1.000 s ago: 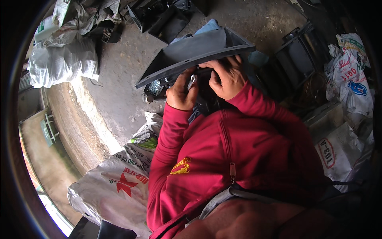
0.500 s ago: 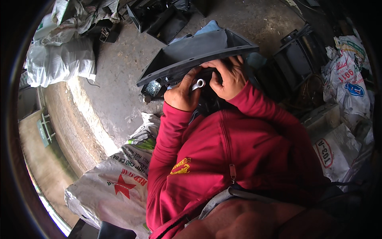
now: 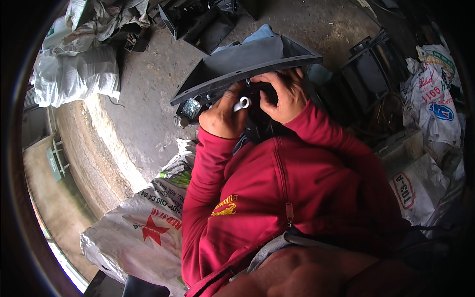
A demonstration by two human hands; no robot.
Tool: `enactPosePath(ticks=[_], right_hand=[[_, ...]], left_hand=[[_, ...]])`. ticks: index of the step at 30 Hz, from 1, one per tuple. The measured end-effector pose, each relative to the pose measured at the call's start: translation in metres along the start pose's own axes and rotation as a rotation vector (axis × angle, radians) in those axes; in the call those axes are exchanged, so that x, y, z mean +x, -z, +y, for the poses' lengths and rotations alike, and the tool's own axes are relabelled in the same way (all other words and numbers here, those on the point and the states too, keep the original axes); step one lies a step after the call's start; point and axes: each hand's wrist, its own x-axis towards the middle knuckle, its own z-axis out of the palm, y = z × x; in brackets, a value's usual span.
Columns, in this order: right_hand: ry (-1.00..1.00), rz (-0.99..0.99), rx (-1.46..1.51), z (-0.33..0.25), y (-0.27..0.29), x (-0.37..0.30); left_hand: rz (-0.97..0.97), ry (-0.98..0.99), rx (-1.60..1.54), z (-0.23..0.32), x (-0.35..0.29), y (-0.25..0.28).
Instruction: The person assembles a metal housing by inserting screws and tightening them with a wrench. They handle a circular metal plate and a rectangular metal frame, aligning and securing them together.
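Before me a black sheet-metal housing (image 3: 237, 62) with a holed flange stands tilted. My left hand (image 3: 220, 119) is closed around a silver ring-ended wrench (image 3: 242, 103), just below the flange; the ring sticks out beside the thumb, and the rest of the tool is mostly hidden. My right hand (image 3: 285, 99) is at the underside of the flange. Its index finger reaches along the edge beside a small bolt (image 3: 248, 82); the thumb stands apart from it, and the other fingertips are partly hidden. Small shiny metal pieces (image 3: 190, 108) lie in a container left of my left hand.
A white printed sack (image 3: 143, 227) stands at my left, with wrapped white bundles (image 3: 76, 76) at the far left. More black metal housings (image 3: 208, 29) lie on the floor ahead. Another dark housing (image 3: 368, 72) and printed bags (image 3: 435, 99) are at the right.
My left hand has shifted slightly left with the wrench, whose ring end has moved left and a little down. The right hand has barely moved, and the small bolt shows more plainly.
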Motion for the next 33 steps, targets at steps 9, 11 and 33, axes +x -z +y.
enactPosePath(ticks=[9,11,33], right_hand=[[-0.018,-0.001,-0.023,-0.010,0.005,0.000],[-0.032,-0.009,-0.026,-0.013,0.006,0.000],[-0.048,0.001,0.003,-0.017,0.011,0.002]], left_hand=[[-0.117,0.160,-0.191,-0.002,-0.001,0.004],[-0.169,0.167,-0.174,0.003,0.004,0.004],[-0.349,0.462,-0.783,-0.006,-0.002,0.005]])
